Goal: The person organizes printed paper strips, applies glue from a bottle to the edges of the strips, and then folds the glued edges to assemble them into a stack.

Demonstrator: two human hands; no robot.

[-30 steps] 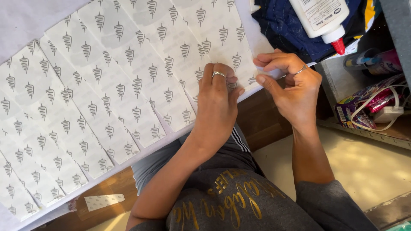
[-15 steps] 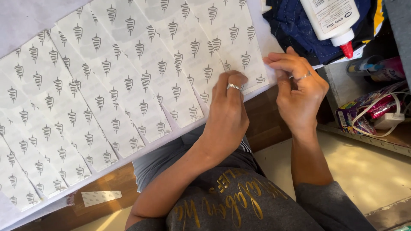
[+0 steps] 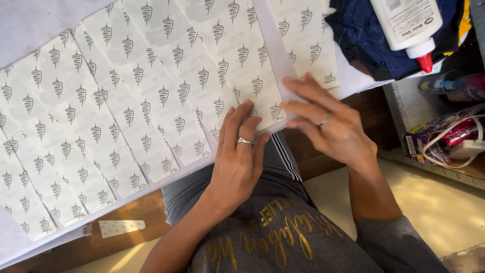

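Note:
A large white sheet [image 3: 30, 35] lies across a wooden table [image 3: 146, 210], covered with several wide strips of white tape [image 3: 151, 86] printed with small grey leaf marks. My left hand [image 3: 237, 162] lies flat, fingertips pressing on the lower edge of the sheet below one strip. My right hand [image 3: 328, 121] rests with spread fingers on the bottom end of a neighbouring strip [image 3: 262, 96], next to a bare gap in the sheet. Both hands wear a ring. Neither hand holds anything.
A white glue bottle with a red tip [image 3: 409, 28] lies on dark blue cloth [image 3: 364, 35] at the top right. A shelf [image 3: 454, 167] at the right holds colourful packets and a white cord. A small tape scrap [image 3: 121, 227] sits on the table edge.
The sheet has shifted left and down in view. My right hand went from pinching at the sheet's edge to lying open-fingered on a strip; my left hand stays pressed at the edge.

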